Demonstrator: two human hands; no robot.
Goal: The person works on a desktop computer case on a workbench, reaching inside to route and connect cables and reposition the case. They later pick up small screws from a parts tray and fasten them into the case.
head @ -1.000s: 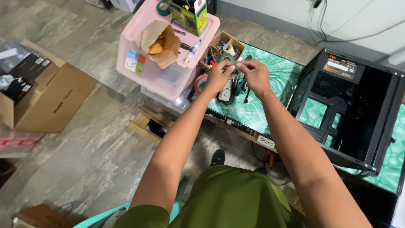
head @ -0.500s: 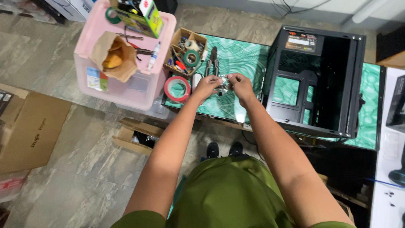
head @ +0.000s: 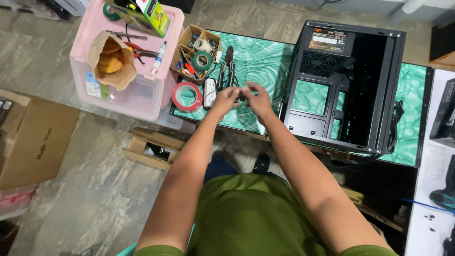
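Both my hands meet over the green patterned table [head: 258, 61], just left of an open black computer case [head: 348, 80] lying on its side. My left hand [head: 226, 98] and my right hand [head: 257, 97] pinch a small dark item [head: 242, 93] between their fingertips; it is too small to tell what it is. Black pliers [head: 227, 66] and a white oblong device [head: 209, 92] lie on the table right by my left hand.
A red tape roll [head: 186, 96] and a cardboard box of tapes and small tools [head: 197, 52] sit at the table's left end. A pink plastic bin [head: 124, 90] carries a paper bag, pliers and a green box. Cardboard boxes [head: 33, 137] lie on the floor.
The view has shifted, so the table and case now sit more central. My hands stay together over the table, now a little apart from the pliers, still working the small item.
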